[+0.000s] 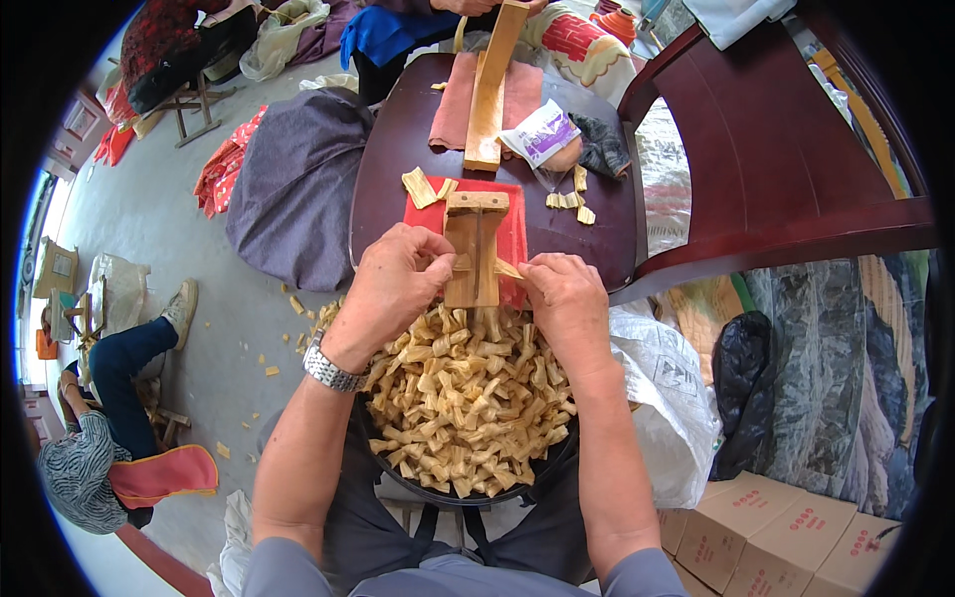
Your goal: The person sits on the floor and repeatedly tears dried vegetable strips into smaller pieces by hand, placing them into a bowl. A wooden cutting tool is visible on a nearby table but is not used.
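A wooden block with a long lengthwise slot and blade-like strip (489, 239) rests on a red cloth (515, 216) at the near edge of a dark chair seat (380, 186). Across it lies a pale yellow dried strip (509, 269). My left hand (406, 265) pinches the strip's left end beside the block, its fingertips partly hiding it. On the other side, my right hand (556, 287) grips the right end between thumb and fingers. Below both hands, a round dark basin (477, 500) is heaped with short knotted yellow pieces (462, 395).
A second wooden block (485, 112) lies on a pink cloth (451, 112) farther back, near another person's hands. A plastic packet (545, 138) and loose strips (419, 186) are on the seat. A white sack (664, 418) stands right of the basin; a seated person is at the left.
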{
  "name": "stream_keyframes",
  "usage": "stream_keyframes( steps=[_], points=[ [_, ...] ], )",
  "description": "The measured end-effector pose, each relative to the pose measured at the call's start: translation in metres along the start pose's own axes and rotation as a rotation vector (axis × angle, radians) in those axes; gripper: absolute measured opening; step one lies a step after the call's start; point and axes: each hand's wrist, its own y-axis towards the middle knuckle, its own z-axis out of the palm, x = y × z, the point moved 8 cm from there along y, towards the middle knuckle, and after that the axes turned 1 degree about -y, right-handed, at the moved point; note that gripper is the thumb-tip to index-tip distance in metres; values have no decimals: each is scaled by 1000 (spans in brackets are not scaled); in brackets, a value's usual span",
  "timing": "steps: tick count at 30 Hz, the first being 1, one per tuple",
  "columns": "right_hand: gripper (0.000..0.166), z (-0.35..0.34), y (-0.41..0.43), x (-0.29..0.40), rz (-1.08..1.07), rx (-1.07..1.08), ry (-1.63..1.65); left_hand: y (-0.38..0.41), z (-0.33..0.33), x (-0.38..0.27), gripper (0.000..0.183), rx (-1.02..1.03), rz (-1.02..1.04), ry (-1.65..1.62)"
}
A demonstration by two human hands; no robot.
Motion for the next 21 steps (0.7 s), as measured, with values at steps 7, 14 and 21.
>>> stream_keyframes(
  steps=[7, 14, 21],
  points=[
    [23, -24, -4, 4, 156, -112, 531, -41, 19, -4, 31, 455, -148, -157],
    [27, -63, -20, 35, 27, -169, 568, -69, 20, -15, 43, 472, -161, -512],
    [33, -96, -56, 104, -353, -203, 553, -124, 78, -27, 56, 671, -422, -1050]
  ],
)
